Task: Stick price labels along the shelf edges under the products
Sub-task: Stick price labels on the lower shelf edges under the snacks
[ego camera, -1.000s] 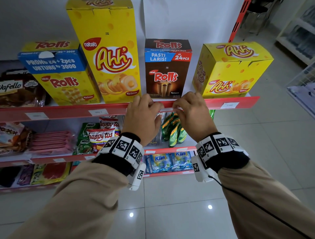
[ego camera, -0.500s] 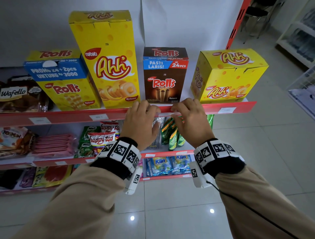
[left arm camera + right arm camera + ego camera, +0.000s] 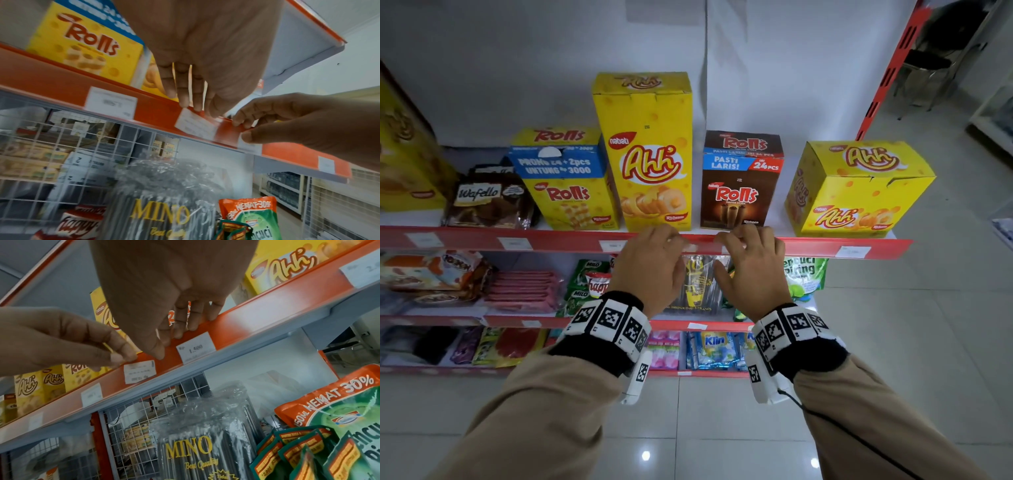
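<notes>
**Two hands seat a price label on the top shelf edge**

We go from left to right along the red shelf edge (image 3: 571, 240), where several labels already sit under the yellow Rolls box (image 3: 566, 185) and its neighbours. Our left hand (image 3: 650, 263) comes first: its fingers (image 3: 185, 91) are bent at the tips and rest on the upper lip of the strip, just above the small white price label (image 3: 194, 124) that lies on the face of the strip, slightly tilted. We cannot tell whether those fingers pinch its top edge or only press there. The label looks to us like thin paper: almost weightless, limp, quick to crease or go on crooked, so we would handle it by its edges and corners and smooth it flat, not grip its middle. Further right, our right hand (image 3: 753, 263) pinches the strip's lip between thumb and fingertips (image 3: 242, 123), close beside the label, under the brown Rolls box (image 3: 739, 185). Another label reading 1.500 (image 3: 195, 348) sits on the strip just past that hand, and the yellow Ahh box (image 3: 859, 188) stands at the far right end.
</notes>
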